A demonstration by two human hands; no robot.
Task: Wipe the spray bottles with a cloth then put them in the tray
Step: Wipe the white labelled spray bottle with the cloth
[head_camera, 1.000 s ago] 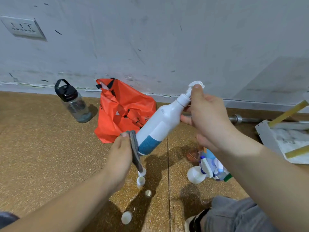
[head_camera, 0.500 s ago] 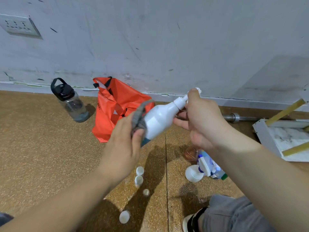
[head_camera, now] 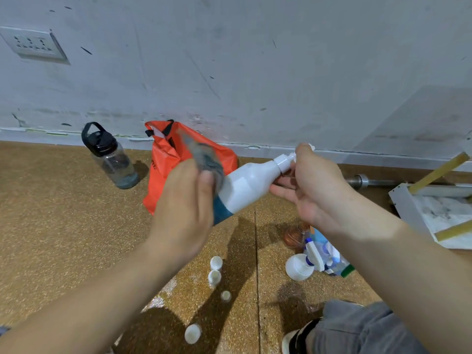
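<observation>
Black-lidded and clear, the water bottle (head_camera: 109,155) stands at the far left against the wall, with the orange bag (head_camera: 176,159) slumped just right of it; neither is part of your job.

In front of the bag, your left hand (head_camera: 184,208) has its fingers curled round the grey cloth (head_camera: 204,159) and presses it against the lower body of the white-and-blue spray bottle (head_camera: 245,185). The cloth is blurred, so you look to be mid-stroke. You hold the bottle in the air, tilted, with its base low to the left and its nozzle high to the right. Your right hand (head_camera: 311,190) clamps the pump end, thumb over the top, while the lower fingers lie straighter beneath the neck.

So you are in the wiping step, and this bottle is not yet in the tray. Near you on the floor lie loose white caps (head_camera: 215,263), and to their right is a heap of other bottles (head_camera: 314,254), probably waiting their turn.

Next, I judge, you should turn the bottle with the right hand so the cloth reaches the upper body and the neck. Then carry it right to the white-rimmed tray (head_camera: 401,200) at the far right. No bottle shows in the part of the tray that is visible.
</observation>
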